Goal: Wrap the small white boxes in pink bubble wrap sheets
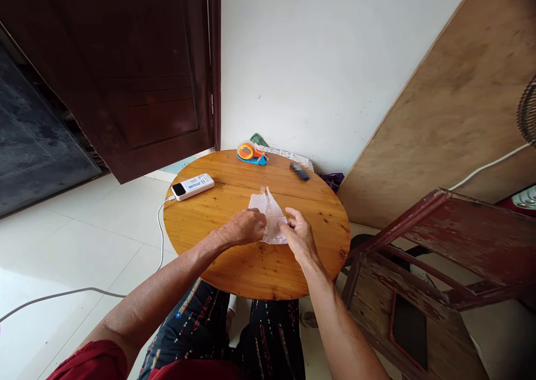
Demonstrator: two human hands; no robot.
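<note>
A piece of clear bubble wrap [274,232] lies on the round wooden table [251,268], with a pointed flap standing up at its far side. My left hand [247,226] is closed on the left edge of the wrap, its fingers curled. On the right side, my right hand [299,235] touches the wrap with its thumb, the fingers spread apart. Whether anything lies inside the wrap I cannot make out.
A tape dispenser [251,152] stands at the table's far edge, near a blurred dark object [299,171]. A white power bank [192,187] with a cable lies at the left. To the right is a wooden chair [377,279] carrying a phone [409,330].
</note>
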